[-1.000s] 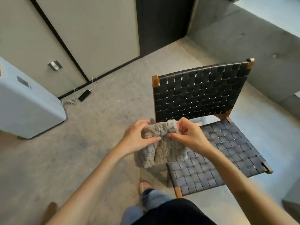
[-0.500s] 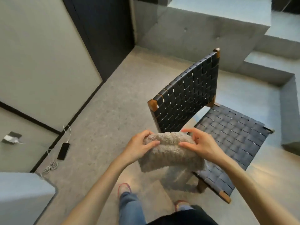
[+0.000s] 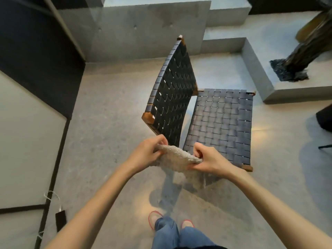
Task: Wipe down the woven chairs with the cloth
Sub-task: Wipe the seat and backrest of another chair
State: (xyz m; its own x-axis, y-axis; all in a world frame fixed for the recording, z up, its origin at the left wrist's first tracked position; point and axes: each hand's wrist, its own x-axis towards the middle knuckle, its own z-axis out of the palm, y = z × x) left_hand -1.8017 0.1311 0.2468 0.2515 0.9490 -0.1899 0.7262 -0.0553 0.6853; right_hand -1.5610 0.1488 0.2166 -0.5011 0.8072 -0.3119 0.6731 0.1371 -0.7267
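A fluffy grey cloth is stretched between both hands, just in front of the woven chair. My left hand pinches its left edge and my right hand grips its right edge. The chair has dark woven straps on a brown wooden frame. Its seat spreads to the right and its backrest rises on the left, seen almost edge-on from the side. The cloth hangs in the air near the seat's near corner, apart from it.
Concrete steps and a concrete wall stand behind the chair. A dark fringed object sits on the upper step at right. A phone on a cable lies by the left wall. My feet stand on the concrete floor.
I have moved round the chair, so its backrest now shows side-on. The cloth has been pulled flatter between my hands, which are farther apart.
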